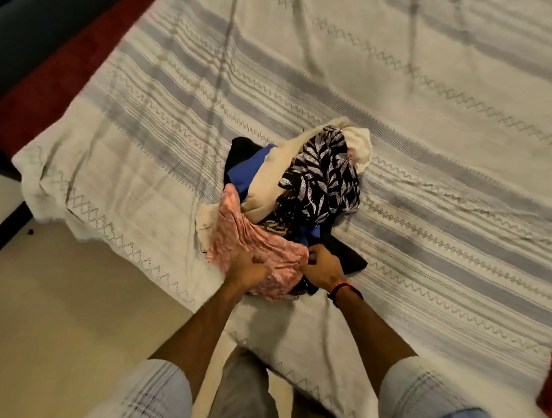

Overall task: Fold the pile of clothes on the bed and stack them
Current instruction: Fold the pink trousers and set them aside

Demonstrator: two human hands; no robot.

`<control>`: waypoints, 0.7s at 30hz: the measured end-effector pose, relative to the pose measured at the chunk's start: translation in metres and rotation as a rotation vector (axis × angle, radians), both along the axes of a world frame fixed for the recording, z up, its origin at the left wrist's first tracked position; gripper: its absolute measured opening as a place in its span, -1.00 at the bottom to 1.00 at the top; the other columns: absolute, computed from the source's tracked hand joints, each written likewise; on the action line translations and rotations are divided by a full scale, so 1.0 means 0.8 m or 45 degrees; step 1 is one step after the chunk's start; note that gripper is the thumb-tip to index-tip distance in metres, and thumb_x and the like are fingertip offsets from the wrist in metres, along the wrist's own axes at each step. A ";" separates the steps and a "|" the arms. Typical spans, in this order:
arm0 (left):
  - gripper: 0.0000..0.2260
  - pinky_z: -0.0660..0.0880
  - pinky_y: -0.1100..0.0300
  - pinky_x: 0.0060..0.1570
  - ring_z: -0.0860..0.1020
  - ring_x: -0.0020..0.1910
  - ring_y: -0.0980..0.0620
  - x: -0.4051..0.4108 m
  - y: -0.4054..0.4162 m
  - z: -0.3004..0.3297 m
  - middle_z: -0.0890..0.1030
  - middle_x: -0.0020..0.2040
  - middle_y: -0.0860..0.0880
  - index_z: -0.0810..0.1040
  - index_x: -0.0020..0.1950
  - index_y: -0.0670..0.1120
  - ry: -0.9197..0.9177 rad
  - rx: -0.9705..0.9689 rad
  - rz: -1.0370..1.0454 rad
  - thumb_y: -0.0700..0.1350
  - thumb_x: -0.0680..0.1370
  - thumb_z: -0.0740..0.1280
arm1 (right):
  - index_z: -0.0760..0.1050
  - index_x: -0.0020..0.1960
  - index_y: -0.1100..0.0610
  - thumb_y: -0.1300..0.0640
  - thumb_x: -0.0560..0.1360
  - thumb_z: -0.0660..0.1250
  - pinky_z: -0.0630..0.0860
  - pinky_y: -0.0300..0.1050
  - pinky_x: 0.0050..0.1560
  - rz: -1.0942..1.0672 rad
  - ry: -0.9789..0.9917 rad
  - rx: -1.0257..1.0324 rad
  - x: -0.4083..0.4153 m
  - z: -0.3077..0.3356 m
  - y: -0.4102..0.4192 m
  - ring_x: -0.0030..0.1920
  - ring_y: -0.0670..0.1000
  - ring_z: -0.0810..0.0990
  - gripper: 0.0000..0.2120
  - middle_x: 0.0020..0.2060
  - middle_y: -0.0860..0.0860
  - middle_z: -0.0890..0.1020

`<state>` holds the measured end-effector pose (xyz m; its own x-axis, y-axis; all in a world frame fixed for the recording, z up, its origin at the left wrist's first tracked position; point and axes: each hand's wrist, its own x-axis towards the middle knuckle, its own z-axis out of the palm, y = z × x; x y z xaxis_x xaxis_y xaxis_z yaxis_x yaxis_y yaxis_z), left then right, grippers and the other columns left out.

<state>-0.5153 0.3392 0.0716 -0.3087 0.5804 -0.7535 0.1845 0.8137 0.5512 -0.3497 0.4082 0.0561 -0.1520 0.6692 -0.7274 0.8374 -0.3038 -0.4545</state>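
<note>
Sleeves: pale striped sleeves (147,391) sitting nearest the lens, both bare forearms reaching forward from them over the bed's near edge.
Left hand: left hand (246,268) gripping the pink patterned garment (250,242), fingers curled into its bunched near end.
Right hand: right hand (321,265) pinching the same pink cloth at its right edge, fingers curled tight; dark band with an orange strand (344,289) circling that wrist.
Pile: pile of clothes (295,194) lying heaped and unfolded just beyond both hands, on the near part of the bed.
Pile contents: black-and-white leaf-print piece (322,176) on top, cream cloth (266,179) beside it, blue fabric (251,165) and a black garment (346,255) showing underneath.
Key relation: pink garment running lengthwise from the hands up and left along the pile's near-left side, its far end draped against the heap; both hands about equally near, left hand holding more of it.
Likely step: pulling this piece free toward the body, judging by the grip; no folded stack showing yet.
Surface: bed (435,121) covered with a cream spread crossed by grey stripes and zigzag stitching, lightly wrinkled.
Room: pale floor (52,308) lying to the left; red strip (67,66) edging the bed's far-left side.
</note>
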 end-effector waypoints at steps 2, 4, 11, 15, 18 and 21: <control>-0.77 0.41 0.18 0.03 0.49 0.04 -0.04 -0.007 0.006 -0.009 0.59 0.09 -0.07 0.58 0.18 -0.17 0.013 -0.022 -0.057 -0.19 0.53 0.35 | 0.33 0.34 0.23 0.08 0.54 0.34 0.46 0.00 0.14 -0.035 -0.030 -0.071 -0.012 -0.009 0.002 0.20 0.23 0.52 -0.55 0.23 0.19 0.54; -0.75 0.38 0.19 0.05 0.46 0.05 -0.03 -0.014 0.009 -0.019 0.57 0.13 -0.07 0.57 0.21 -0.17 0.014 -0.060 -0.076 -0.19 0.54 0.34 | 0.27 0.38 0.24 0.10 0.51 0.37 0.46 0.04 0.20 -0.097 -0.043 -0.136 -0.022 -0.017 0.001 0.23 0.24 0.50 -0.47 0.27 0.21 0.50; -0.68 0.39 0.24 0.08 0.51 0.12 -0.03 -0.031 0.017 -0.024 0.57 0.12 -0.02 0.58 0.24 -0.17 -0.032 -0.126 -0.184 -0.18 0.49 0.43 | 0.48 0.24 0.24 0.00 0.43 0.48 0.43 -0.12 -0.07 -0.369 -0.043 -0.182 -0.029 -0.029 -0.010 0.08 0.15 0.57 -0.51 0.13 0.15 0.59; -0.65 0.51 0.09 0.19 0.59 0.13 -0.10 -0.035 0.011 -0.029 0.64 0.09 -0.07 0.61 0.16 -0.22 -0.075 -0.124 -0.192 -0.25 0.39 0.51 | 0.55 -0.09 0.14 0.13 0.45 0.42 0.45 -0.14 -0.14 -0.387 -0.013 -0.089 -0.034 -0.016 -0.017 -0.10 0.08 0.55 -0.90 -0.18 0.07 0.58; -0.62 0.54 0.13 0.08 0.61 0.04 -0.03 -0.033 0.006 -0.010 0.65 0.05 -0.07 0.60 0.17 -0.23 -0.093 -0.101 -0.215 -0.25 0.37 0.54 | 0.40 -0.37 0.06 0.12 0.47 0.42 0.32 -0.27 -0.40 -0.349 0.058 -0.005 -0.042 0.008 -0.021 -0.34 -0.03 0.43 -0.71 -0.43 -0.02 0.46; -0.64 0.49 0.17 -0.06 0.55 -0.04 -0.02 -0.027 0.003 0.023 0.61 -0.02 -0.12 0.54 0.21 -0.27 -0.051 -0.081 -0.157 -0.33 0.43 0.47 | 0.36 -0.40 0.09 0.04 0.47 0.45 0.25 -0.25 -0.44 -0.340 0.182 0.023 -0.047 0.033 -0.024 -0.41 -0.06 0.35 -0.63 -0.47 -0.02 0.42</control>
